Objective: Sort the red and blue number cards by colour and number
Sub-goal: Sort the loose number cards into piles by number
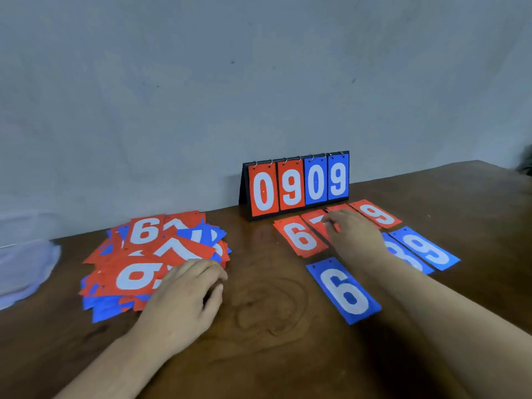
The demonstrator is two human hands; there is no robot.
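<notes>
Right hand (355,236) fingertips (331,226) are down on the red 7 (316,221), pinching or just touching, can't tell. My hand hides most of the next red card (338,208), and my forearm covers half the blue 8 (408,259). Left hand (184,295) rests loose on the pile (149,249), with the scoreboard (298,184) behind.

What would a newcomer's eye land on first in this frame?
The flip scoreboard reading 0909 stands upright at the back of the table. Left of it sprawls a messy pile of red and blue cards, the left hand resting on its near edge. At right, the right hand reaches over a laid-out row of red cards, with a blue 6 card nearer the camera.
</notes>
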